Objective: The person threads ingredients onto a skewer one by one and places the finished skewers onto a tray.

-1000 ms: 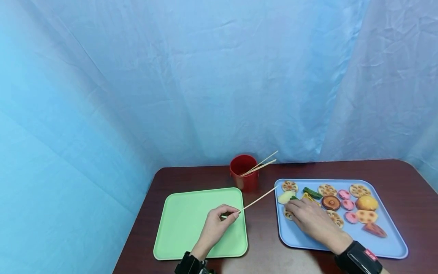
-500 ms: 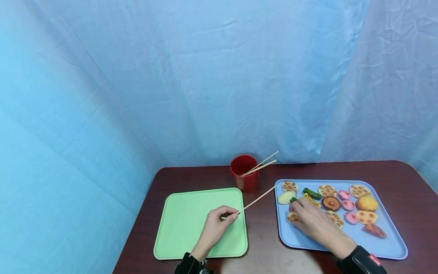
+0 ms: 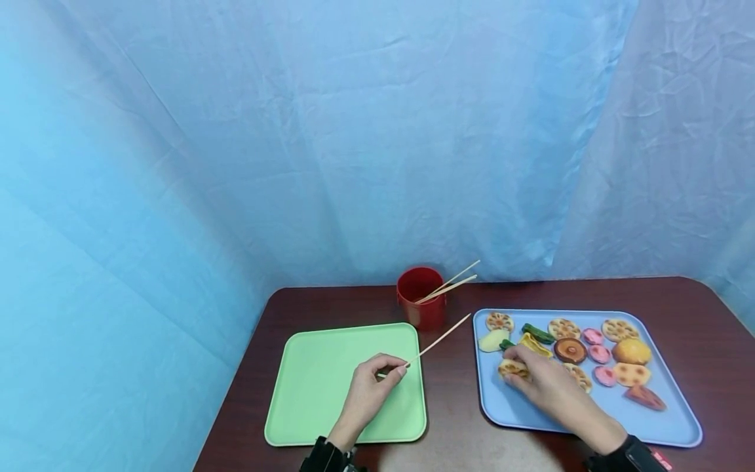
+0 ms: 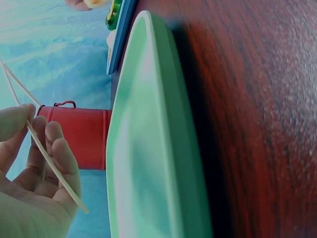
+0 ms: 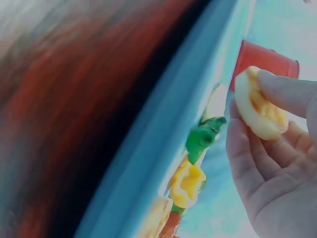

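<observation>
My left hand point(image 3: 367, 390) pinches a thin wooden skewer point(image 3: 439, 339) between thumb and fingertips above the green tray point(image 3: 318, 387). The skewer's long end slants up to the right; in the left wrist view its short end point(image 4: 59, 176) crosses the palm. Over the blue tray point(image 3: 531, 419), my right hand point(image 3: 554, 390) grips a lotus root slice point(image 3: 512, 369) by its edge. Seen from the right wrist, that slice point(image 5: 262, 109) is thick and pale with browned patches, thumb on one face and fingers behind. Green and yellow food pieces point(image 5: 188, 183) lie close to it.
A red cup point(image 3: 421, 314) with several skewers point(image 3: 451, 285) leaning out stands behind the trays. On the blue tray lie more lotus root slices point(image 3: 619, 329), a brown mushroom point(image 3: 570, 350), pink rounds point(image 3: 600, 353), a yellow bun-like piece point(image 3: 632, 351) and a reddish wedge point(image 3: 645, 396).
The right hand has moved slightly right and toward the body, and now holds the lotus root slice tilted up. The left hand and skewer have shifted slightly left.
</observation>
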Demonstrator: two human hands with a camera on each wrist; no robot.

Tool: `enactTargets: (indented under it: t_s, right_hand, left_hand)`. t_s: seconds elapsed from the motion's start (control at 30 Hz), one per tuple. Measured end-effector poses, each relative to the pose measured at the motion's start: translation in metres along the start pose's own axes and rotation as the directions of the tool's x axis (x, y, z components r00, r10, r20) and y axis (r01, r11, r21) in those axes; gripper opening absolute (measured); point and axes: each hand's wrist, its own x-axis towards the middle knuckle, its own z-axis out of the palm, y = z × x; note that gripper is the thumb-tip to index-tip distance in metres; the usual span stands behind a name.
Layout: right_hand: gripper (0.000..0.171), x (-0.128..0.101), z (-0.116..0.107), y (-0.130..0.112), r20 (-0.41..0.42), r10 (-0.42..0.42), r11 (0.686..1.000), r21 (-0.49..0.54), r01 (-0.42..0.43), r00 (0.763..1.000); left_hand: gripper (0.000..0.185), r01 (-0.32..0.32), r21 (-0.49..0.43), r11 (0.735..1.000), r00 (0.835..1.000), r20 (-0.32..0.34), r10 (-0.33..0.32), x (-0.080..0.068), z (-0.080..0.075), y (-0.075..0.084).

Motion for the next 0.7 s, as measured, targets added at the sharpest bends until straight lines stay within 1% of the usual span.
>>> enactTargets:
  t_s: [0.1, 0.2, 0.3, 0.37, 0.43, 0.53, 0.63, 0.7]
  right_hand:
    - [0.027, 0.000, -0.007, -0.005, -0.055, 0.049, 0.998, 0.028, -0.048, 0.997]
    - [0.027, 0.000, -0.012, -0.010, -0.115, 0.091, 0.995, 0.047, -0.086, 0.989]
    - [0.032, 0.001, -0.015, -0.014, -0.177, 0.110, 0.992, 0.077, -0.098, 0.978]
    - [0.032, 0.001, -0.016, -0.016, -0.198, 0.124, 0.988, 0.113, -0.103, 0.972]
    - [0.032, 0.003, -0.017, -0.019, -0.197, 0.157, 0.979, 0.157, -0.127, 0.968]
    - [0.035, 0.004, -0.020, -0.021, -0.160, 0.240, 0.947, 0.254, -0.195, 0.958]
    - [0.041, 0.006, -0.022, -0.022, -0.124, 0.314, 0.899, 0.357, -0.253, 0.941]
    - [0.043, 0.007, -0.023, -0.022, -0.115, 0.342, 0.873, 0.406, -0.270, 0.933]
  left_hand:
    - [0.010, -0.009, 0.007, 1.000, 1.000, -0.007, 0.009, 0.000, 0.000, 0.000]
    - [0.010, -0.011, 0.022, 1.000, 1.000, -0.011, 0.012, -0.001, 0.000, 0.001]
    - [0.010, -0.016, 0.041, 0.999, 1.000, -0.018, 0.017, -0.002, 0.001, 0.002]
    - [0.009, -0.030, 0.052, 0.998, 0.999, -0.024, 0.031, -0.003, 0.002, 0.003]
    - [0.008, -0.049, 0.064, 0.997, 0.998, -0.030, 0.051, -0.004, 0.003, 0.003]
    - [0.007, -0.084, 0.093, 0.992, 0.995, -0.037, 0.088, -0.005, 0.004, 0.002]
    - [0.007, -0.116, 0.121, 0.986, 0.992, -0.036, 0.121, -0.006, 0.006, 0.003]
    - [0.007, -0.125, 0.136, 0.983, 0.991, -0.034, 0.131, -0.006, 0.007, 0.004]
